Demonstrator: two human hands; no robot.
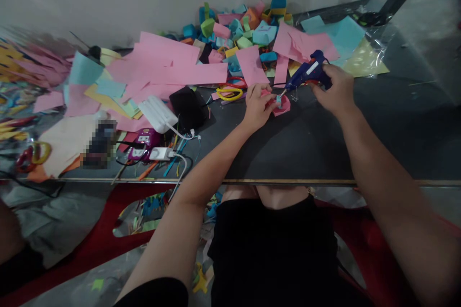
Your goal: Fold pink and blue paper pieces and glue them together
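Observation:
In my right hand (336, 86) is a blue hot glue gun (304, 73), its nozzle pointing down and to the left. The nozzle tip is at a small pink paper piece (283, 108) with a light blue bit (278, 100) on it. My left hand (256, 105) has its fingers closed on this pink paper piece at the tabletop. Part of the paper is hidden under the fingers. Just left of my left hand lie scissors with yellow handles (229, 94) and red-handled scissors (236, 81).
Pink paper sheets (169, 60) spread across the dark table (306, 144). A heap of folded coloured paper pieces (245, 29) sits against the wall. To the left are a white power bank (158, 114), a black pouch-like object (187, 108) and a purple power strip (146, 141) with cables.

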